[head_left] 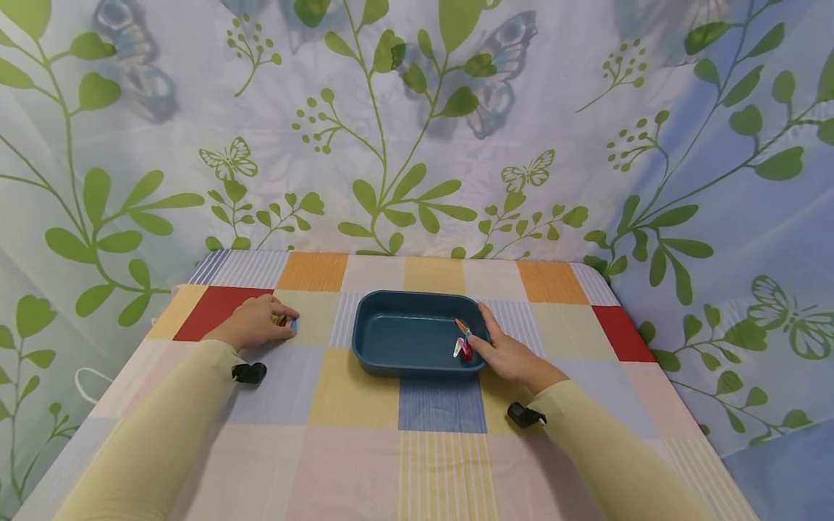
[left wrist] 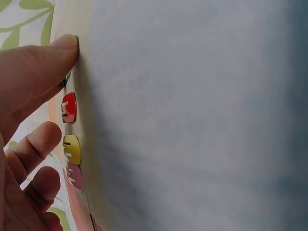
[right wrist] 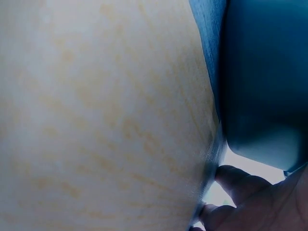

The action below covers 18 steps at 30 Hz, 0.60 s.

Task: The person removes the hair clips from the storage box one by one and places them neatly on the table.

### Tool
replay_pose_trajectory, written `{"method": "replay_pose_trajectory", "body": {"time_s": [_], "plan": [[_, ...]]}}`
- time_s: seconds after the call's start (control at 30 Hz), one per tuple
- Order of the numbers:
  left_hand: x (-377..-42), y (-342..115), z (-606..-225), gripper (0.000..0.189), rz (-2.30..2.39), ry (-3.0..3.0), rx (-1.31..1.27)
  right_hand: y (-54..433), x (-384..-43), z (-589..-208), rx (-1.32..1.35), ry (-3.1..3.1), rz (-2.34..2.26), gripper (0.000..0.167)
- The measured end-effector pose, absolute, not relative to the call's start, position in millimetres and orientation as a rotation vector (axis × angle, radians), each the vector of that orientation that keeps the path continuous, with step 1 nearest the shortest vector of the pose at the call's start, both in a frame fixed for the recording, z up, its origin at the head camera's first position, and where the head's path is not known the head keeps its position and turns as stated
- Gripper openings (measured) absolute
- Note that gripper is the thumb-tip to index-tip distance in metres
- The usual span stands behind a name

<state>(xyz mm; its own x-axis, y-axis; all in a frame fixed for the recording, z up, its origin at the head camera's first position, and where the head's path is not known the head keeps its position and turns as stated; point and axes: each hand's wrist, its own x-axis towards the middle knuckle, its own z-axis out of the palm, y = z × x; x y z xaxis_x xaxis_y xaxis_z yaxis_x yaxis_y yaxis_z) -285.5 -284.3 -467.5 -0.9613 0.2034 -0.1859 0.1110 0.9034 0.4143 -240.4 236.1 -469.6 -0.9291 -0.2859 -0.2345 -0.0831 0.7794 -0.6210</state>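
My left hand (head_left: 255, 323) is low over the left part of the cloth, its thumb and forefinger pinching a blue hair clip (head_left: 294, 326). Under and beside its fingers lie more snap hair clips: a red one (left wrist: 70, 108), a yellow one (left wrist: 72, 149) and a pink one (left wrist: 74, 176) in a row. At the right end of a dark teal tray (head_left: 417, 367), my right hand (head_left: 511, 356) grips the wall, thumb over the rim and fingers outside. Several clips, among them an orange one (head_left: 461, 326) and a red one (head_left: 465, 352), are inside the tray near that thumb.
A patchwork cloth (head_left: 352, 463) covers the table. Behind it hangs a curtain (head_left: 417, 145) with leaves and butterflies, which also closes off both sides. A white cable (head_left: 87, 383) loops at the table's left edge.
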Motion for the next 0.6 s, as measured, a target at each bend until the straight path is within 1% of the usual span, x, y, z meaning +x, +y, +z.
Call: {"method": "replay_pose_trajectory", "body": {"time_s": [0.3,0.47,0.6], "plan": [[-287,-284,-467,0.047,0.598,2.846,0.308,236,-240,-467,-0.289,2.659,-0.896,0.081],[-288,-286,-463,0.055,0.638,2.826,0.315,236,-239,-466,-0.285,2.655,-0.9,0.081],[-287,-283,-448,0.061,0.791,2.819,0.346,235,-238,-465,-0.28,2.648,-0.901,0.082]]}}
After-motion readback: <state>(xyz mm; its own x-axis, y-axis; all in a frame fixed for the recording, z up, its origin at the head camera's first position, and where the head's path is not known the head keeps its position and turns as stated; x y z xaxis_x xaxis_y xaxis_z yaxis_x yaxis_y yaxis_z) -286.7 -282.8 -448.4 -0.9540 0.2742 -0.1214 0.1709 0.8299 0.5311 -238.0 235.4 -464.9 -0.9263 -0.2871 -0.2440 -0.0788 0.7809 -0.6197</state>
